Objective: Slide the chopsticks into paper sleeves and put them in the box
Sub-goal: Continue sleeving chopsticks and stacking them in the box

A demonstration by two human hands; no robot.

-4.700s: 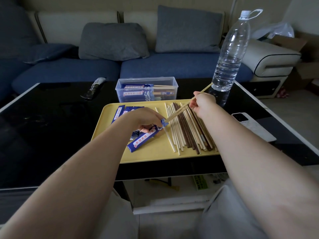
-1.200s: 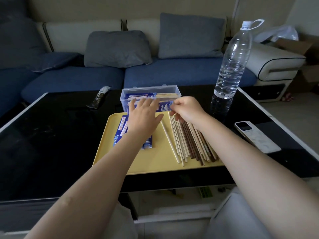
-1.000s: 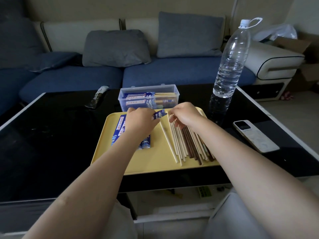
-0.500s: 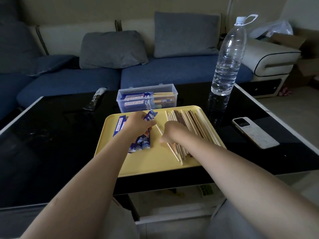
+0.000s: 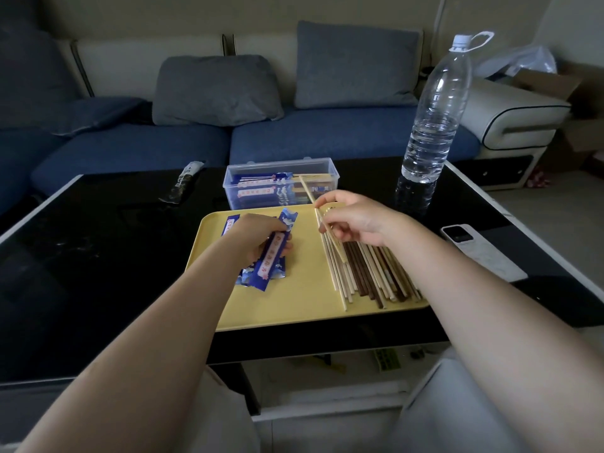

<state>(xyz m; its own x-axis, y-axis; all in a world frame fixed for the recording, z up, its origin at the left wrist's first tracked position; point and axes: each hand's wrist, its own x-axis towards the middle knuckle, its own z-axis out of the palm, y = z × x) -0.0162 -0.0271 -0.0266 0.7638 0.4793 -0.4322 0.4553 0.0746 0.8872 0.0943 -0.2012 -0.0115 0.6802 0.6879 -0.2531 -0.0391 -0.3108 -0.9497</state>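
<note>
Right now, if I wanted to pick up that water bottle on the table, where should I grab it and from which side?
Grip the water bottle around its ribbed middle, coming from the near right side. It stands upright on the black table beyond the yellow tray, clear on that side. The loop at the cap also looks usable.

The tray (image 5: 294,308) was pale yellow, set on a glossy black worktop (image 5: 98,273) edged in white. The paper sleeves (image 5: 271,259) were deep blue with white cloud-like patterning and a white label strip bearing red characters. Most chopsticks (image 5: 369,273) were light bamboo tan; several among them were dark brown. The box (image 5: 281,186) was clear plastic, showing more blue sleeves inside. The bottle (image 5: 434,103) was transparent with a white cap. The sofa (image 5: 327,135) had navy seat cushions, a cream back and grey pillows. The phone (image 5: 480,253) was white.
</note>
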